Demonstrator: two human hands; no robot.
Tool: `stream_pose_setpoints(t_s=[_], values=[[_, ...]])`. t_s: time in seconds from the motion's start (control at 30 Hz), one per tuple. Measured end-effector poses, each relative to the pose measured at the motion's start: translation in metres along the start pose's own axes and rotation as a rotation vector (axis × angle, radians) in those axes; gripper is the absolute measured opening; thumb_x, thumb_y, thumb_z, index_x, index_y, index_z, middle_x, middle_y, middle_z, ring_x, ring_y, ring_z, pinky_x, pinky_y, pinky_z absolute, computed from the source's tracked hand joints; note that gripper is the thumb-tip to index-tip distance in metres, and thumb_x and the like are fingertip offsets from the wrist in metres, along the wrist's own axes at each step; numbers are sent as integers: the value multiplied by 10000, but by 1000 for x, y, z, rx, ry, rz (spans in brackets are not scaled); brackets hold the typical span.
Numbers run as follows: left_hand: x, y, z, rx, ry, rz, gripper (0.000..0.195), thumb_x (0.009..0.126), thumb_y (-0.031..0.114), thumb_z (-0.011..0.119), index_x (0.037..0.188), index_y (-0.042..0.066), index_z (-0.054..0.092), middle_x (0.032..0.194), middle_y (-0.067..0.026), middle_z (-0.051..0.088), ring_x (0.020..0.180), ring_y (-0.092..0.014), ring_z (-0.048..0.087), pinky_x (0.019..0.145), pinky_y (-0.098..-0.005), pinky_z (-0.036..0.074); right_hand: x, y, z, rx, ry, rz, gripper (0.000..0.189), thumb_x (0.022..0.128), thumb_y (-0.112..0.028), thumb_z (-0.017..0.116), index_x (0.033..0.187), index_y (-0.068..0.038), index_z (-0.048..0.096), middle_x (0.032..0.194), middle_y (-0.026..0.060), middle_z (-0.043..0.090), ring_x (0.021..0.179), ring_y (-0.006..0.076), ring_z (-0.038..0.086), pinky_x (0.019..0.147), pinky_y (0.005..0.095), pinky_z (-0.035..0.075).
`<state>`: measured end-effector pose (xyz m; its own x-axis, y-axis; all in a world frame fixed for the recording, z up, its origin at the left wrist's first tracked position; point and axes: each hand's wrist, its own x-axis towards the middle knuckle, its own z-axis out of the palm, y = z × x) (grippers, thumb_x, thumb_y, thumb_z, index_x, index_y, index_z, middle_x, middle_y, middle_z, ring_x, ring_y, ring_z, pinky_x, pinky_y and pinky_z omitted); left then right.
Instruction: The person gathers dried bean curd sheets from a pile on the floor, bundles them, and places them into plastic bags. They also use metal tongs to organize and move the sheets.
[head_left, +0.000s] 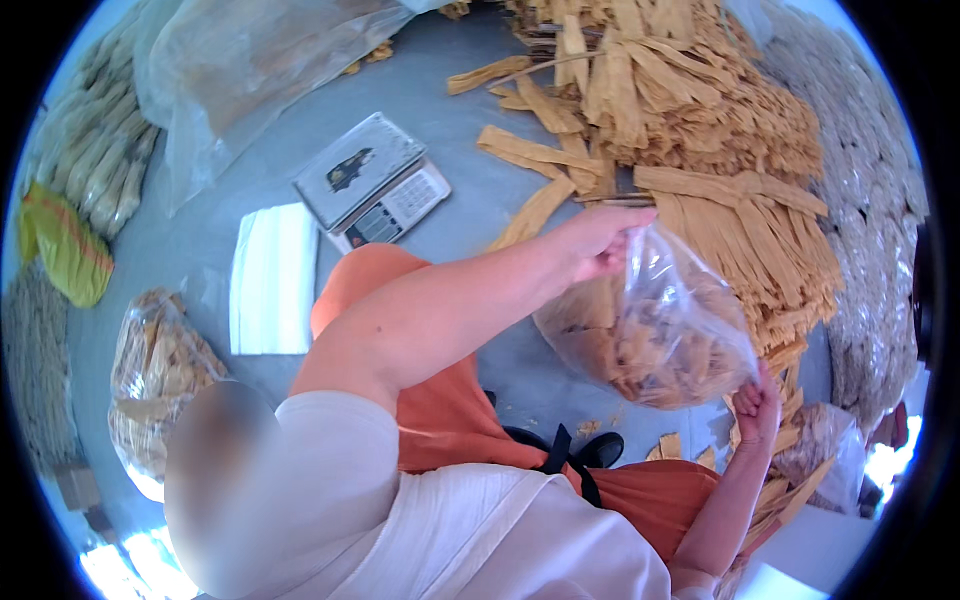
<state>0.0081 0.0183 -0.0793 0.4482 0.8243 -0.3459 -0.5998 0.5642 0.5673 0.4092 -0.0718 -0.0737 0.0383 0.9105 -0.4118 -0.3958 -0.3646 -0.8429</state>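
Note:
A clear plastic bag (675, 330) with broken tan dried pieces in it hangs or rests in front of my knees; I cannot tell whether it bears on the floor. My left hand (611, 244) grips its rim at the upper left. At the lower right, my right hand (757, 401) pinches the opposite edge. Between the two hands the rim is stretched tight. Just beyond the bag lie layered dried tan strips (750, 240), which look like dried tofu skin.
A digital weighing scale (375, 180) stands on the grey floor, beside a flat white stack (274, 277). Another filled clear bag (161, 360) is at the left. A large pile of tan strips (675, 90) rises at the back. Plastic-wrapped bundles (862, 225) line the right side.

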Motion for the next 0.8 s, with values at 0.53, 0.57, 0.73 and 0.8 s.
stream_pose_setpoints(t_s=[0.53,0.57,0.73,0.8], values=[[-377,126,-20,280,73,1326,241,885,270,608,1089,143,611,995,-75,571,916,-220,544,806,-335,441,71,5,73,75,-318,-45,183,990,-229,468,965,-68,550,737,-3,440,608,96,404,569,226,367],[-418,124,-28,398,-30,1363,314,875,311,628,1152,166,606,1107,-110,609,1042,-270,581,916,-370,461,78,4,72,70,-289,-21,174,986,-226,477,960,-73,556,736,-4,449,610,97,410,568,226,367],[-456,72,15,514,777,1651,310,941,289,476,1062,29,592,802,-55,584,725,-205,589,690,-331,486,104,3,89,66,-286,-10,154,968,-222,512,931,-88,577,719,-11,475,601,98,419,556,230,370],[-476,51,17,546,892,1652,322,954,274,459,1074,4,585,891,-97,630,825,-237,627,757,-365,510,109,4,95,75,-289,10,154,963,-223,521,927,-87,582,716,-12,476,597,95,415,549,231,368]])
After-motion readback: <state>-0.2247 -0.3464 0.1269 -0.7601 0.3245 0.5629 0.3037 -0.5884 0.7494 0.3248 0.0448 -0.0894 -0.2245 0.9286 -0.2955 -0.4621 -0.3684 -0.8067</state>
